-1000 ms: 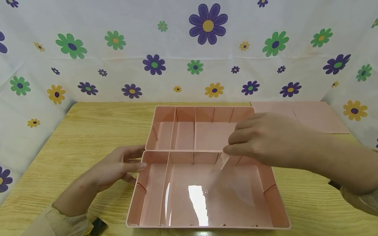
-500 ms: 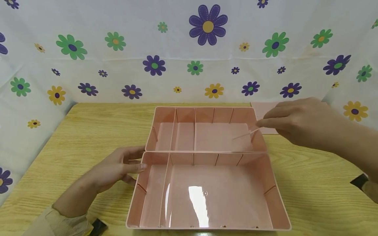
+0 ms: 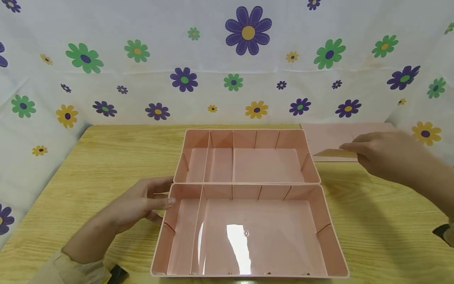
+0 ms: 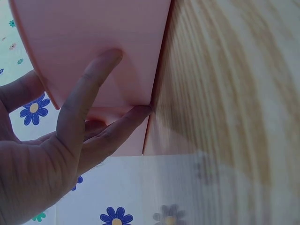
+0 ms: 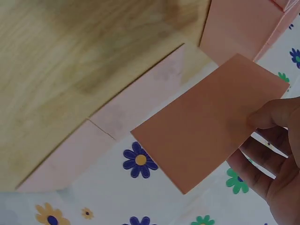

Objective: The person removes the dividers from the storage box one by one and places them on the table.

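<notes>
My right hand is at the back right, over the flat pink panels on the table. Its thumb and fingers pinch a thin rectangular pink divider panel near one end, tilted in the air. On the other side, my left hand holds the left wall of the near pink organizer tray, thumb over the rim and other fingers against the outside. Behind it, edge to edge, stands the far organizer tray. Each tray has dividers at its left: one in the near tray, two in the far one.
Flat pink panels lie side by side by the back curtain, right of the far tray. A white curtain with printed flowers surrounds the wood-grain table. Dark bands show near both sleeves.
My right hand has lifted the divider panel away from the near tray and carried it right, past the far tray, to above the flat panels. My left hand stays at the tray wall.
</notes>
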Available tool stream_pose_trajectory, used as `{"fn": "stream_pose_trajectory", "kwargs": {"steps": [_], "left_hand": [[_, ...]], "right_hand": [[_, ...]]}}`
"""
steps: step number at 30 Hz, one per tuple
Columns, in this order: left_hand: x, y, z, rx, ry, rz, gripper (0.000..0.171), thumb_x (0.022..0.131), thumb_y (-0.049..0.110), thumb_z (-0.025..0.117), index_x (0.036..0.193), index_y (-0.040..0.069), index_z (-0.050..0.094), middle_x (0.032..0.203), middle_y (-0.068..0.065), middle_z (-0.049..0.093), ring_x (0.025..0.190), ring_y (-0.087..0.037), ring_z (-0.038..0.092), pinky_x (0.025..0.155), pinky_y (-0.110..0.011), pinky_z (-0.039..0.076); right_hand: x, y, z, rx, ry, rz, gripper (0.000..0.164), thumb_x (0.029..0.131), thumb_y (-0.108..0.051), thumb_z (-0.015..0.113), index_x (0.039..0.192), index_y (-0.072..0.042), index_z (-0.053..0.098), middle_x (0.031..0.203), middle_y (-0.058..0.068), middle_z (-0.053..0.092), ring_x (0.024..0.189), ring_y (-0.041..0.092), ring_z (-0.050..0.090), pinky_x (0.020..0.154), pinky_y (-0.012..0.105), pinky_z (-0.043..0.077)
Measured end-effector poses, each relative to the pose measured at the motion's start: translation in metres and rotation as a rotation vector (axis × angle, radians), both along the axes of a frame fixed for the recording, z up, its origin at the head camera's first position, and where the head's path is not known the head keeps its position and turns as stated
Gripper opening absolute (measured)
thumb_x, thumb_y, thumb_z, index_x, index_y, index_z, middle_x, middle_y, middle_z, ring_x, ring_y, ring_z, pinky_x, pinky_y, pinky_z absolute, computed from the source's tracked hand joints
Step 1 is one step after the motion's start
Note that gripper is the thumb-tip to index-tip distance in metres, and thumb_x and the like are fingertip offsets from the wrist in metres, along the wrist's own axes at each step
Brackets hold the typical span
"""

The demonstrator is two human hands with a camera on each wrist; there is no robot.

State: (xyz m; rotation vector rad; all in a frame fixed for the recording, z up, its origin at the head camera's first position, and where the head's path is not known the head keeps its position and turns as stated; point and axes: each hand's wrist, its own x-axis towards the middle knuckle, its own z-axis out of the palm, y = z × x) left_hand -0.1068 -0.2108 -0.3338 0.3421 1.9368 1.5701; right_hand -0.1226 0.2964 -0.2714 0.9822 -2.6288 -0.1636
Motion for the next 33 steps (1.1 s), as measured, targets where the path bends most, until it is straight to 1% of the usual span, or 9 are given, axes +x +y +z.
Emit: {"fn": "stream_pose_trajectory", "kwargs": {"steps": [7, 11, 14, 17, 20, 23, 27, 30, 33], "left_hand": [[0.000, -0.001, 0.001, 0.007, -0.005, -0.002, 0.069, 0.090, 0.016, 0.058, 0.142, -0.006, 0.019, 0.143, -0.027, 0.030, 0.114, -0.035, 0.049, 0.068, -0.049, 0.055], [0.002, -0.002, 0.001, 0.002, 0.006, 0.005, 0.069, 0.089, 0.015, 0.058, 0.142, -0.007, 0.018, 0.143, -0.027, 0.029, 0.114, -0.034, 0.048, 0.067, -0.049, 0.055], [0.002, -0.003, 0.002, -0.001, 0.014, 0.011, 0.070, 0.089, 0.014, 0.058, 0.142, -0.007, 0.018, 0.143, -0.027, 0.028, 0.113, -0.033, 0.049, 0.066, -0.048, 0.055], [0.002, -0.002, 0.003, 0.000, 0.015, 0.010, 0.070, 0.089, 0.014, 0.058, 0.142, -0.007, 0.018, 0.143, -0.028, 0.028, 0.112, -0.033, 0.050, 0.066, -0.048, 0.055], [0.002, -0.002, 0.002, 0.001, 0.019, 0.005, 0.070, 0.089, 0.015, 0.058, 0.142, -0.007, 0.017, 0.144, -0.028, 0.027, 0.113, -0.033, 0.050, 0.066, -0.048, 0.055], [0.002, -0.001, 0.001, 0.001, 0.003, 0.002, 0.070, 0.089, 0.016, 0.058, 0.142, -0.006, 0.018, 0.142, -0.028, 0.030, 0.113, -0.034, 0.049, 0.067, -0.049, 0.055], [0.001, -0.001, -0.001, -0.002, -0.007, -0.003, 0.070, 0.089, 0.016, 0.058, 0.142, -0.006, 0.018, 0.142, -0.028, 0.031, 0.112, -0.035, 0.050, 0.068, -0.050, 0.055], [0.001, -0.001, -0.001, 0.000, -0.004, -0.005, 0.070, 0.089, 0.016, 0.058, 0.142, -0.006, 0.018, 0.142, -0.027, 0.031, 0.113, -0.034, 0.050, 0.068, -0.049, 0.055], [0.000, -0.002, -0.001, 0.006, -0.004, -0.006, 0.070, 0.089, 0.016, 0.058, 0.142, -0.006, 0.018, 0.142, -0.027, 0.031, 0.113, -0.034, 0.050, 0.068, -0.050, 0.055]], "right_hand": [[0.008, 0.013, -0.029, -0.051, -0.009, 0.004, 0.034, 0.062, 0.003, 0.063, 0.091, -0.013, 0.071, 0.076, 0.000, 0.067, 0.059, 0.014, 0.055, 0.043, 0.027, 0.045], [0.015, 0.016, -0.043, 0.016, -0.116, -0.036, 0.034, 0.066, 0.001, 0.067, 0.094, -0.018, 0.071, 0.081, 0.001, 0.067, 0.066, 0.019, 0.060, 0.051, 0.033, 0.053], [0.019, 0.018, -0.055, 0.064, -0.200, -0.017, 0.035, 0.069, 0.000, 0.070, 0.098, -0.021, 0.071, 0.086, 0.000, 0.066, 0.074, 0.021, 0.062, 0.058, 0.037, 0.056], [0.022, 0.021, -0.068, 0.058, -0.282, 0.045, 0.031, 0.072, -0.005, 0.072, 0.098, -0.022, 0.072, 0.087, -0.003, 0.063, 0.077, 0.017, 0.060, 0.062, 0.033, 0.056], [0.026, 0.025, -0.080, 0.010, -0.340, 0.058, 0.032, 0.072, -0.007, 0.074, 0.099, -0.023, 0.071, 0.086, -0.006, 0.058, 0.076, 0.013, 0.056, 0.062, 0.029, 0.055], [0.032, 0.029, -0.089, -0.054, -0.323, 0.062, 0.037, 0.072, -0.003, 0.072, 0.105, -0.021, 0.070, 0.089, -0.003, 0.055, 0.078, 0.013, 0.053, 0.063, 0.029, 0.054], [0.043, 0.031, -0.099, -0.127, -0.295, 0.047, 0.038, 0.080, -0.010, 0.067, 0.117, -0.018, 0.063, 0.100, 0.006, 0.052, 0.083, 0.016, 0.053, 0.063, 0.032, 0.053], [0.049, 0.031, -0.102, -0.145, -0.327, -0.007, 0.039, 0.088, -0.019, 0.061, 0.126, -0.018, 0.056, 0.110, 0.010, 0.049, 0.091, 0.019, 0.052, 0.068, 0.036, 0.053], [0.051, 0.030, -0.103, -0.137, -0.357, -0.042, 0.041, 0.091, -0.021, 0.057, 0.132, -0.019, 0.050, 0.116, 0.011, 0.047, 0.097, 0.021, 0.050, 0.074, 0.041, 0.053]]}}
